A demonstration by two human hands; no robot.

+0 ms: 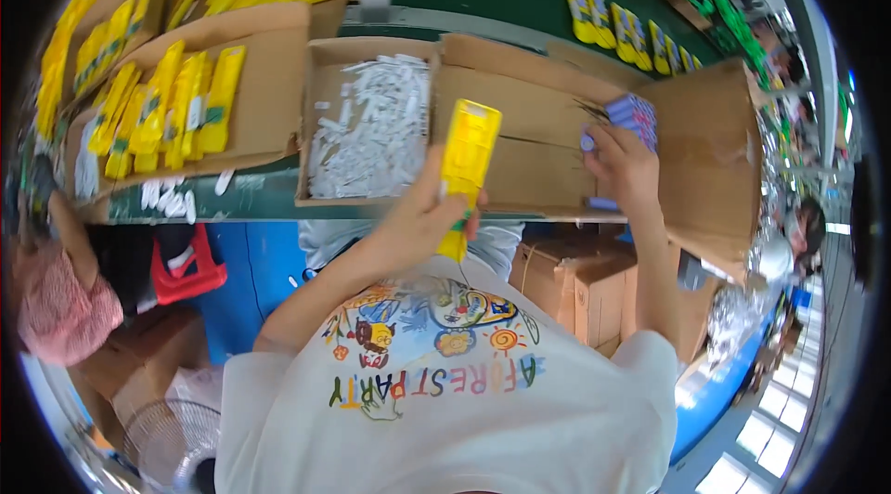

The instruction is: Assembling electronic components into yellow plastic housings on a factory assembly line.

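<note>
Two hands divide the holding. Left-hand fingers clamp the lower part of a yellow casing, held up in front of the shirt, apparently gripped low to leave its upper face uncovered. The right hand reaches into the cardboard box at right, fingers pinched together on a small purple cylinder beside a purple stack. On the green counter, small white parts fill an open box directly ahead, probably for easy reach; more yellow casings lean in another at left.
</note>
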